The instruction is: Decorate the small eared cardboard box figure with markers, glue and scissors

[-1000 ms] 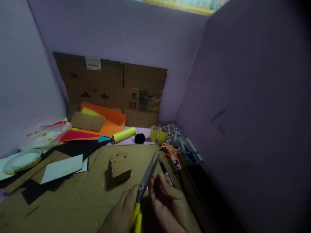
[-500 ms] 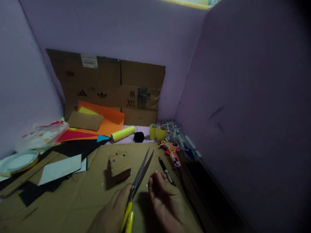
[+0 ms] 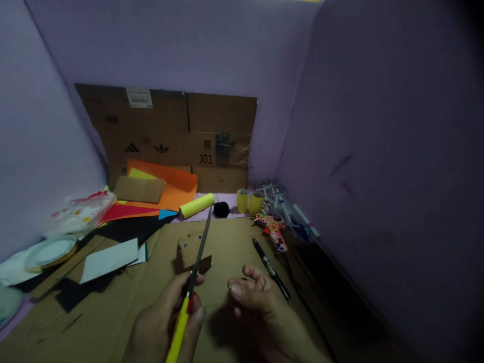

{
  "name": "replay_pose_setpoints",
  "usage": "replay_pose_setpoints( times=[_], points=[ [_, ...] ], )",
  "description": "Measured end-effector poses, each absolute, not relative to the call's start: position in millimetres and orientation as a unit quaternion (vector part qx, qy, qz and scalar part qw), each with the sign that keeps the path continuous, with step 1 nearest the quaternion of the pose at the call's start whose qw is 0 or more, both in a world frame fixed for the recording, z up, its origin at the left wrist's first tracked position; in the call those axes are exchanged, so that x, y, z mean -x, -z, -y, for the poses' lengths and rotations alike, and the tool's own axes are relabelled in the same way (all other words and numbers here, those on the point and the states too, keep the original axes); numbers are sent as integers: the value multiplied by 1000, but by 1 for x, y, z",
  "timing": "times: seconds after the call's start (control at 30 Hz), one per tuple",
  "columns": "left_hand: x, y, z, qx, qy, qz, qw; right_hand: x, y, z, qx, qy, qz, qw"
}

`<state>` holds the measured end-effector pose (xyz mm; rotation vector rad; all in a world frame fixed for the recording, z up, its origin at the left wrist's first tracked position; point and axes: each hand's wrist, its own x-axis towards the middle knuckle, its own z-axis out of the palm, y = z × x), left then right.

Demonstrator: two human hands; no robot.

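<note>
My left hand (image 3: 166,317) is wrapped around a pair of scissors (image 3: 194,275) with yellow handles. The blades point up and away, looking like one narrow line. Beyond them stands a small cardboard box (image 3: 191,250) with blue dots on top, partly covered by the blades. Over the cardboard sheet (image 3: 128,322), my right hand (image 3: 260,307) is held with thumb and forefinger pressed together. A tiny pale speck shows at their tips, too small to name. Right of that hand lies a black pen (image 3: 270,269), not touched.
A patterned cloth-like piece (image 3: 272,231), yellow cups (image 3: 242,201), black yarn (image 3: 221,209) and a yellow roll (image 3: 196,205) lie behind. Papers (image 3: 109,259) and a plate (image 3: 51,250) sit left. A dark flat object (image 3: 336,287) runs along the right wall.
The scissors have turned; their blades, apart before, now line up as one. My right hand's thumb and forefinger now point leftward, and more of the pen shows. The view has shifted slightly.
</note>
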<state>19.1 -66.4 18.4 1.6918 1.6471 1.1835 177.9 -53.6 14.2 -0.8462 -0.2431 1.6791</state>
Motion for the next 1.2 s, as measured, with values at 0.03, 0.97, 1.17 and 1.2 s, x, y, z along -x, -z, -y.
replay_pose_setpoints(
  times=[0.03, 0.97, 1.17, 1.2],
  points=[
    [-20, -24, 67, -606, -440, -603, 272, -176, -15, 56, 378, -728, 116, 560],
    [-27, -17, 62, -577, -445, -542, 418, -171, -13, 64, 389, -773, 139, 482],
    [-26, -12, 61, -576, -434, -544, 429, -169, -9, 63, 373, -768, 152, 498],
    [-26, -11, 61, -577, -435, -545, 425, -169, -8, 63, 368, -769, 156, 500]
  ],
)
